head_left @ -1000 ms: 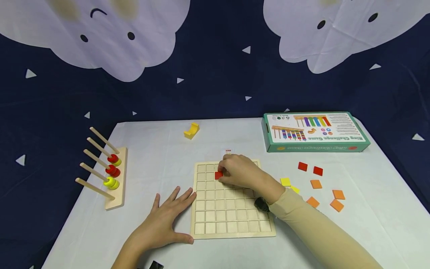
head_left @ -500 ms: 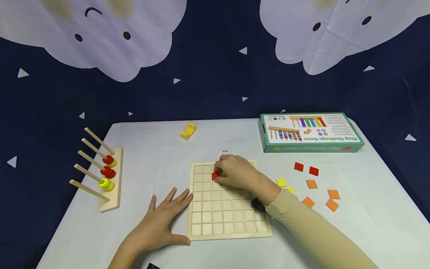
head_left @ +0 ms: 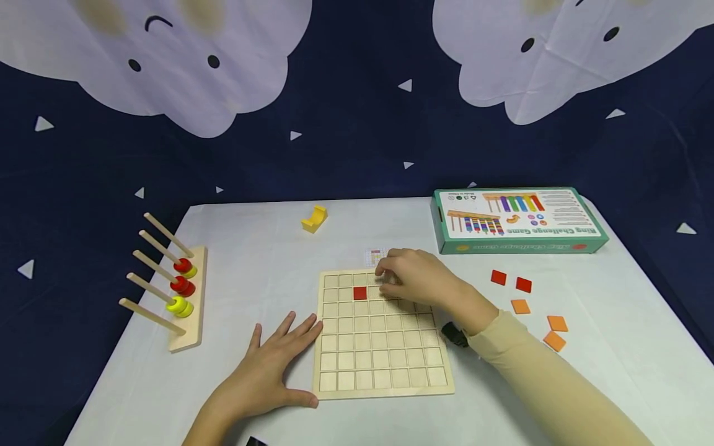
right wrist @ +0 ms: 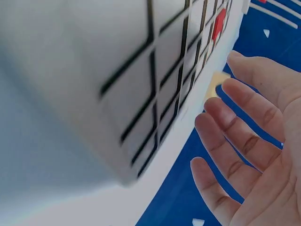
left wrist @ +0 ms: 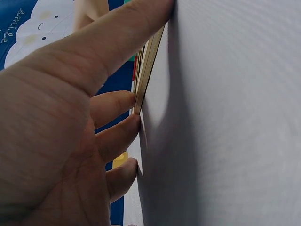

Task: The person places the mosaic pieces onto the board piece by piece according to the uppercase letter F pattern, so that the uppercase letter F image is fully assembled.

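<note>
A wooden grid board lies flat on the white table. One red square tile sits in a cell of its second row from the far side. My left hand rests spread beside the board, thumb and fingertips against its left edge; the left wrist view shows the fingertips at the board's side. Over the far right part of the grid is my right hand, a short way right of the red tile. In the right wrist view its fingers are loosely bent, with nothing between them.
Loose red tiles and orange tiles lie right of the board. Behind it is a small printed card, partly hidden. A peg rack with rings stands left, a yellow curved block and a green game box farther back.
My right hand has let go of the red tile and moved right, leaving the tile in its cell. My left hand has stayed at the board's left edge.
</note>
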The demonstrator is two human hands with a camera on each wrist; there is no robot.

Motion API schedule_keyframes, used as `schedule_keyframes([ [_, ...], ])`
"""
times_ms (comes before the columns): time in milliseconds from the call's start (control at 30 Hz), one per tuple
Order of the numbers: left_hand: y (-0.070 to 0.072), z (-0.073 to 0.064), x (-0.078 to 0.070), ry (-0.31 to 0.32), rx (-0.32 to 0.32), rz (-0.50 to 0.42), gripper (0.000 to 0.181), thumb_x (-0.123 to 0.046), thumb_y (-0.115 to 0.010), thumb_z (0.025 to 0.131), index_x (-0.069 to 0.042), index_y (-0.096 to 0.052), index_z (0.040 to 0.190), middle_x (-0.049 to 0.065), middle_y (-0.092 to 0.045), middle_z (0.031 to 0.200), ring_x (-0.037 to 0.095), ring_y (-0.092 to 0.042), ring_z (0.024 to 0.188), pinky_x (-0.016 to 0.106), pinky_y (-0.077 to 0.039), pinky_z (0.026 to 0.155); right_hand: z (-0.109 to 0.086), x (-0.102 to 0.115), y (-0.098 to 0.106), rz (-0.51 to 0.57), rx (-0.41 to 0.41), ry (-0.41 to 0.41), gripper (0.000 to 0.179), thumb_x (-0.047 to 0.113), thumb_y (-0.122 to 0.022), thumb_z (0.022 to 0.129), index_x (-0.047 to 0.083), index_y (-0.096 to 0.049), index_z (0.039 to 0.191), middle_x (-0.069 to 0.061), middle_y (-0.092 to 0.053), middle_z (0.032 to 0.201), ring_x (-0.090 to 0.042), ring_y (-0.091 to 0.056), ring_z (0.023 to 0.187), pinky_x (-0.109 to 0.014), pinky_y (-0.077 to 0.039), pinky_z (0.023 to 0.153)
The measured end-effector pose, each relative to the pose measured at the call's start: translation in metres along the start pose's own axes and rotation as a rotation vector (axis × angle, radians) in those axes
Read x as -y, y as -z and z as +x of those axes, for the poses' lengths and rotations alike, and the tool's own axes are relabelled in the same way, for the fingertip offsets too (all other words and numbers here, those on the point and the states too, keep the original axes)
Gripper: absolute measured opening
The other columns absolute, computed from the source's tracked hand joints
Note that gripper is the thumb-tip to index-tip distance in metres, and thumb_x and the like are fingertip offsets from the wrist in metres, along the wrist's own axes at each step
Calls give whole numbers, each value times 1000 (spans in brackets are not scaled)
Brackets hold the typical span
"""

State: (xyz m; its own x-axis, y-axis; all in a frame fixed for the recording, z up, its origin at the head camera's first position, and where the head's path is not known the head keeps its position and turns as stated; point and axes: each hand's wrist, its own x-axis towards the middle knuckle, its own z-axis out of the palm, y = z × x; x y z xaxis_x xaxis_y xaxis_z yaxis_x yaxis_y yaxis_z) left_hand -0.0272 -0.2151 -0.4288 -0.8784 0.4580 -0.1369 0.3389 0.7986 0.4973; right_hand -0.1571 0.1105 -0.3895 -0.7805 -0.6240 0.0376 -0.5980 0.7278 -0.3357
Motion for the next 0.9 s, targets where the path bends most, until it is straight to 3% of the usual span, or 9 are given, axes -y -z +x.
schedule_keyframes([
  [467, 0, 0, -1, 19, 11, 3, 121, -68, -92, 65, -35, -39, 167, -11, -34, 176, 38, -21, 167, 91, -5, 117, -40, -45, 27, -12, -49, -145, 27, 28, -82, 95, 15, -80, 118, -1, -77, 109, -21, -75, 99, -46, -62, 83],
  [900, 0, 0, -2, 13, 5, 8, 120, -66, -93, 65, -33, -40, 167, -10, -35, 176, 39, -22, 167, 91, -5, 117, -87, -81, 51, 8, -64, -266, 30, 28, -80, 96, 14, -78, 122, -5, -78, 115, -26, -72, 107, -53, -59, 91],
])
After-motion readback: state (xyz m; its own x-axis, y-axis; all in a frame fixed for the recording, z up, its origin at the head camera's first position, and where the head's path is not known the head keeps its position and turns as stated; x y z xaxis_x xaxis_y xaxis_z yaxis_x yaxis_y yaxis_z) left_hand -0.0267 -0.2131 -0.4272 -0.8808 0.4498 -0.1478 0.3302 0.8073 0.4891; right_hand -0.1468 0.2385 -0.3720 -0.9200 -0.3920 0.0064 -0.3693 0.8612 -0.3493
